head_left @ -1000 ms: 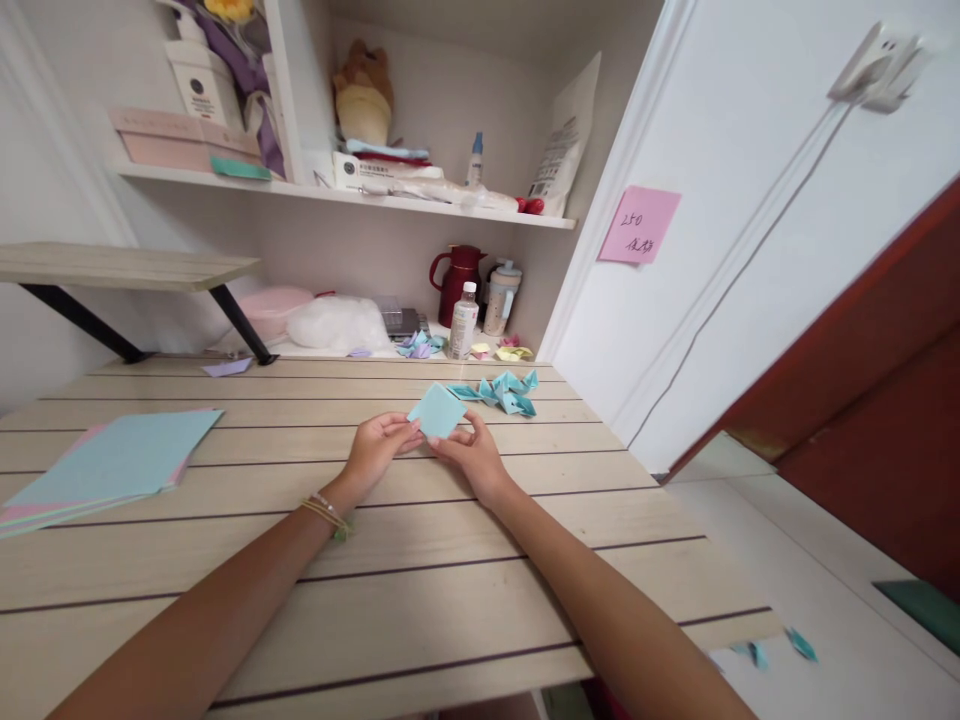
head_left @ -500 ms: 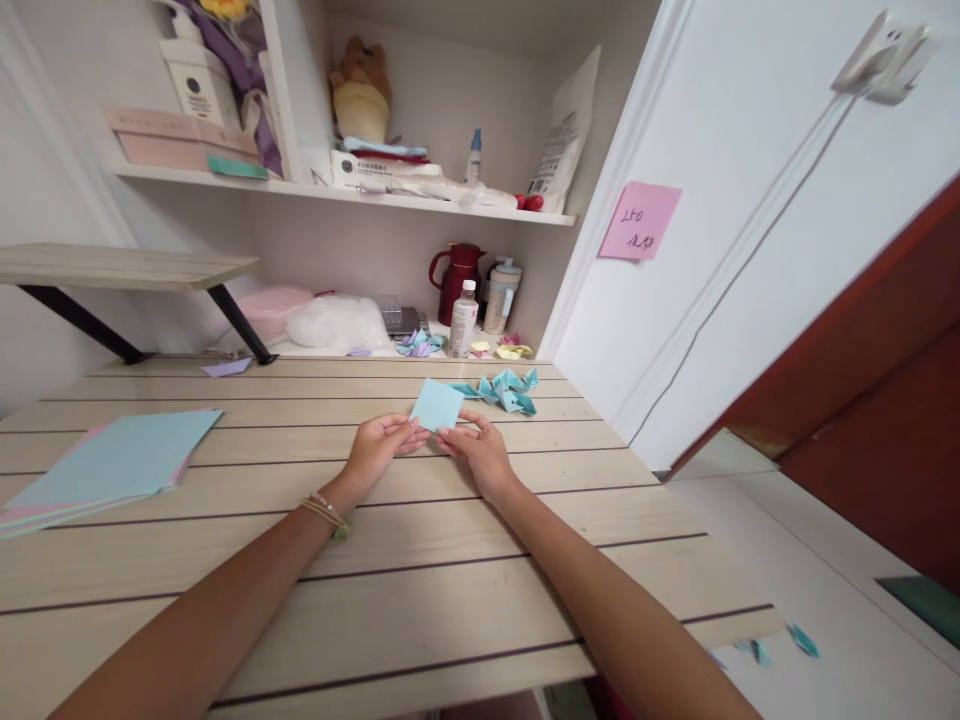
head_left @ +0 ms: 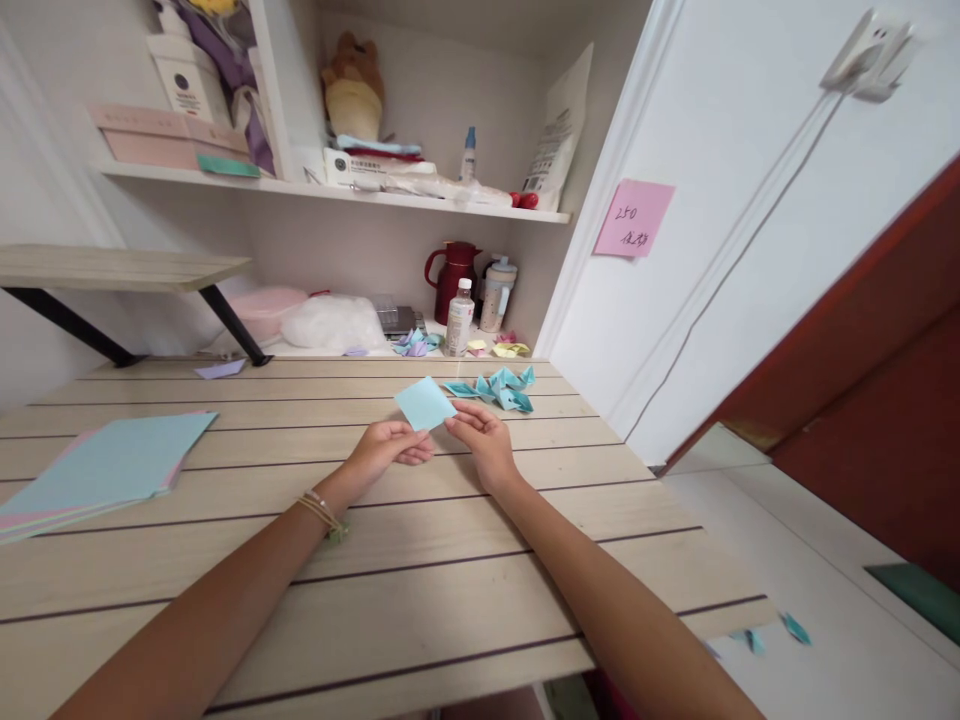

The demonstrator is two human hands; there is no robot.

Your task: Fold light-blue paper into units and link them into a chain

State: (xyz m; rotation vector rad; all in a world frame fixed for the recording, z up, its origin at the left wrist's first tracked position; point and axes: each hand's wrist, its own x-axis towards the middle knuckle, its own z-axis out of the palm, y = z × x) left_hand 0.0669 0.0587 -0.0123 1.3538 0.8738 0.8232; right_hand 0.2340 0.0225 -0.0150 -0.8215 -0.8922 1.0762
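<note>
A small light-blue paper square [head_left: 424, 402] is held up over the table, one corner turned toward me. My left hand [head_left: 391, 443] pinches its lower corner between thumb and fingers. At the paper's right corner, my right hand [head_left: 482, 437] grips the edge with thumb and fingertips. Just behind the right hand lie several folded teal paper pieces [head_left: 504, 388]. A stack of coloured paper sheets [head_left: 112, 462], light blue on top, rests on the table to the left of my left hand.
The slatted wooden table [head_left: 420, 600] meets a white shelf unit. A clear bottle [head_left: 459, 322], a dark red jug [head_left: 453, 268] and a tumbler [head_left: 498, 294] stand at the back. A small raised shelf [head_left: 120, 266] is on the left. Folded paper bits [head_left: 795, 629] lie low on the right.
The paper square has turned in my hands and shifted slightly left. My right hand has moved from its lower edge to its right corner. The view has shifted slightly.
</note>
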